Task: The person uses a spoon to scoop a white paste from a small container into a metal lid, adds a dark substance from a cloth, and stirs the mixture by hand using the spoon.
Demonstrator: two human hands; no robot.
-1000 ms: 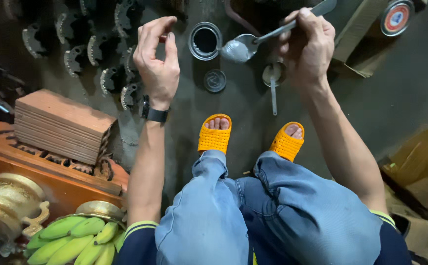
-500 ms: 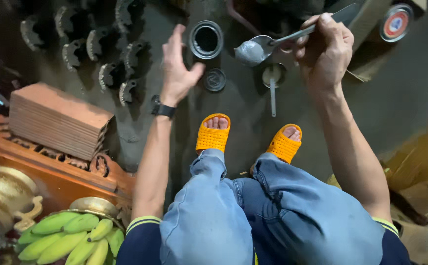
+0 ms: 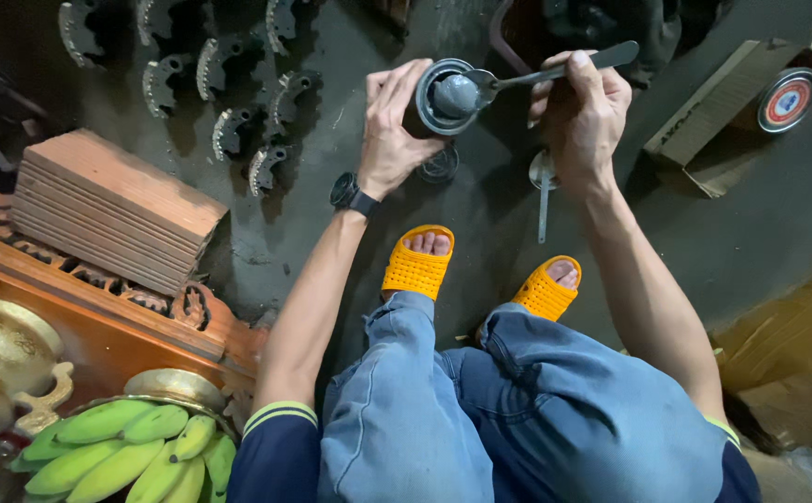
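Holding a round dark metal ring-shaped part (image 3: 445,96) near the top centre of the frame, my left hand (image 3: 395,130) wraps its fingers around the left rim, thumb low and fingertips curled over the upper edge. My right hand (image 3: 581,102) is just to the right of it, fingers closed around the handle of a long grey metal ladle (image 3: 518,79) whose bowl rests inside the opening of the ring. The handle runs up and to the right, past my knuckles. A black wristwatch (image 3: 350,194) sits on my left wrist.

Below my hands, on the dark greasy floor (image 3: 760,214), lies a small round black disc (image 3: 439,166) just under the left hand, and a second slim metal spoon-like tool (image 3: 543,191) lies under the right hand, its handle pointing toward my feet. My feet wear orange perforated rubber slippers (image 3: 417,265), and my knees in blue jeans (image 3: 480,419) fill the lower centre.

Across the upper left, several curved toothed dark metal castings (image 3: 229,130) lie spread on the floor. A ridged red clay brick (image 3: 112,210) rests on a carved wooden stand (image 3: 136,321) at the left. A bunch of green bananas (image 3: 136,452) lies in the lower left, beside a brass vessel (image 3: 0,359). A brown cardboard box (image 3: 732,102) sits in the upper right.
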